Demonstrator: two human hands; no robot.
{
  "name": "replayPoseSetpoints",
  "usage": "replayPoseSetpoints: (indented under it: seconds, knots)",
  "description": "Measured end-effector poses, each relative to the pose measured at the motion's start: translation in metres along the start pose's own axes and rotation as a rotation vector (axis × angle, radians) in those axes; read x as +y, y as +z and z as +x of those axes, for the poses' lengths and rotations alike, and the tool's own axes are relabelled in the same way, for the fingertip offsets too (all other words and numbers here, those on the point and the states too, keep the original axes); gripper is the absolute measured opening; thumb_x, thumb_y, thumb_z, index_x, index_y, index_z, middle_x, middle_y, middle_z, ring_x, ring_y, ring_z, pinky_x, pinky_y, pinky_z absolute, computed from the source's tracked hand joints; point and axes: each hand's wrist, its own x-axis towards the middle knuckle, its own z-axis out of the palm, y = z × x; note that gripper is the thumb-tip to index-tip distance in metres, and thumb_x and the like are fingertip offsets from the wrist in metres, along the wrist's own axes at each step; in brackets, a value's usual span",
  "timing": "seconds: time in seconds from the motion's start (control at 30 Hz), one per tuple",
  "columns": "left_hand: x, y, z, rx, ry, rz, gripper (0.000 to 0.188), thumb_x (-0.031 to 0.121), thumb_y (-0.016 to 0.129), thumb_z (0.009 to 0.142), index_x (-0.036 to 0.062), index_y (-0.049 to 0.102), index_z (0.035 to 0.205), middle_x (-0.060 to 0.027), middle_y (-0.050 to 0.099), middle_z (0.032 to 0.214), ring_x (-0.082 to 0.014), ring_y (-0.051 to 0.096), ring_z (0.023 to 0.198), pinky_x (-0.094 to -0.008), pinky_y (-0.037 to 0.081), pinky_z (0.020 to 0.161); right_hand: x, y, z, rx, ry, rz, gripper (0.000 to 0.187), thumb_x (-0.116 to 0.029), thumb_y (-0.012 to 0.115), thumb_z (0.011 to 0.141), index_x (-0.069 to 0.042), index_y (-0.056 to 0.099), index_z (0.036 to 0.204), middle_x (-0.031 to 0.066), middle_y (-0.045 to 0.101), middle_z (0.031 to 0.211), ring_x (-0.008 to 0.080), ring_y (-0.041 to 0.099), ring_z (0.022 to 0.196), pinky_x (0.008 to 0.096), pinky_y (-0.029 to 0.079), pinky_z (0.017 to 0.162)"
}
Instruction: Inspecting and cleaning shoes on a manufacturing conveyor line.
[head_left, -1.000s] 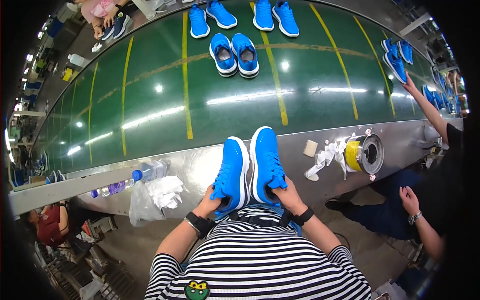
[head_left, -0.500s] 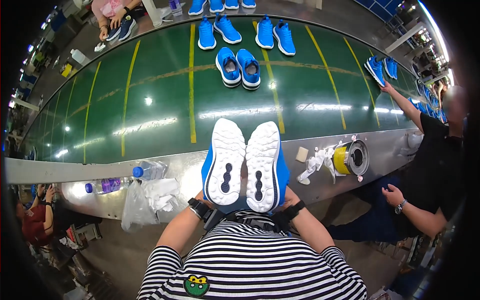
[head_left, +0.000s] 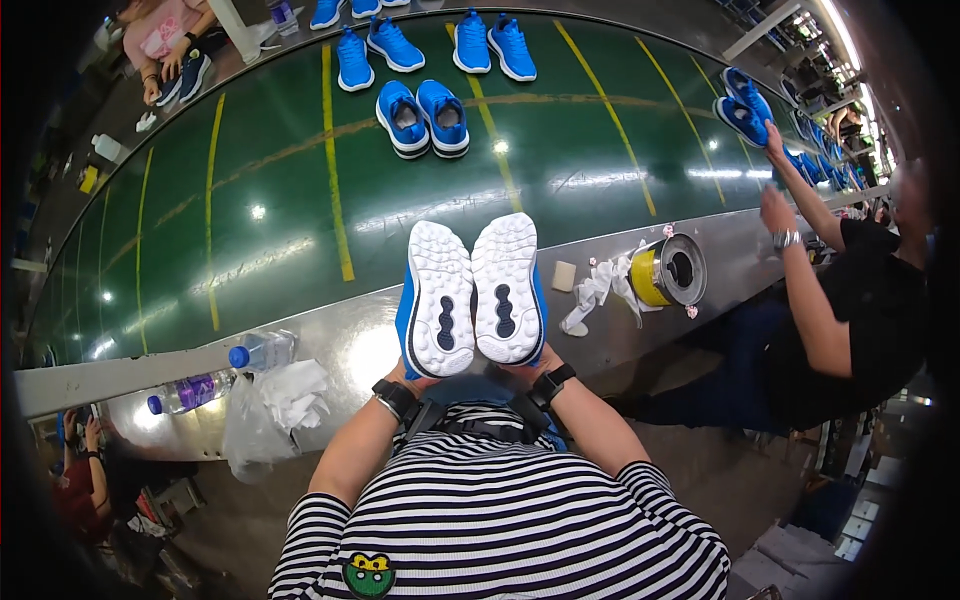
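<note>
I hold a pair of blue sneakers in front of me, their white treaded soles facing up toward me. My left hand [head_left: 418, 378] is closed around the heel end of the left sneaker [head_left: 440, 300]. The heel of the right sneaker [head_left: 508, 290] is gripped by my right hand [head_left: 535, 365]. Both soles stand side by side, nearly touching, each with a dark patch near the heel. Most of my fingers are hidden behind the shoes. Beyond them, another pair of blue sneakers [head_left: 442, 120] rests on the green conveyor belt [head_left: 285, 180].
To the right on the metal ledge [head_left: 590, 240] lie a yellow-banded can [head_left: 652, 277], crumpled white tissue [head_left: 597, 295] and a small pale block [head_left: 564, 276]. Bottles [head_left: 265, 350] and a plastic bag [head_left: 250, 430] are at left. A co-worker [head_left: 840, 300] stands close on my right.
The view has turned, shifting the belt and ledge leftward and upward in the picture. My two sneakers have come closer together. The co-worker's other hand has risen toward the belt.
</note>
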Motion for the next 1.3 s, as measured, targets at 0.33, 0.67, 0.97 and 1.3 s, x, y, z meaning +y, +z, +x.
replayPoseSetpoints:
  seconds: [0.33,0.67,0.97,1.3]
  knots:
    - [-0.005,0.003,0.008,0.042,-0.019,0.04,0.043,0.022,0.041,0.092,0.0044,0.039,0.13,-0.0097,0.046,0.13,-0.0216,0.045,0.116,-0.0362,0.035,0.099,-0.008,-0.014,0.015,-0.076,0.122,0.326,0.04,-0.032,0.035,0.092,-0.009,0.048,0.121,0.007,0.054,0.12,0.0216,0.053,0.109,0.0366,0.041,0.095]
    - [-0.002,-0.011,0.028,-0.039,-0.174,0.345,0.042,0.019,0.044,0.09,0.0041,0.04,0.129,-0.01,0.047,0.128,-0.0212,0.047,0.114,-0.0358,0.036,0.098,-0.028,0.004,-0.008,-0.027,-0.046,0.022,0.036,-0.024,0.046,0.088,-0.008,0.05,0.12,0.0082,0.055,0.119,0.0209,0.053,0.107,0.0361,0.041,0.095]
    - [0.03,-0.08,0.002,-0.328,-0.493,0.639,0.042,0.017,0.046,0.089,0.0038,0.041,0.129,-0.0103,0.048,0.127,-0.0207,0.048,0.113,-0.0354,0.037,0.097,-0.019,0.016,-0.029,0.137,-0.412,-0.3,0.036,-0.02,0.049,0.085,-0.007,0.05,0.119,0.0086,0.056,0.118,0.0211,0.054,0.106,0.0357,0.042,0.093]
    - [0.033,-0.076,0.0,-0.185,-0.487,0.933,0.042,0.014,0.049,0.088,0.0035,0.043,0.128,-0.0107,0.05,0.125,-0.0203,0.049,0.111,-0.0349,0.039,0.096,-0.03,0.017,-0.031,0.271,-0.262,-0.447,0.037,-0.016,0.052,0.083,-0.006,0.051,0.119,0.0091,0.056,0.117,0.0214,0.055,0.104,0.0354,0.042,0.092]
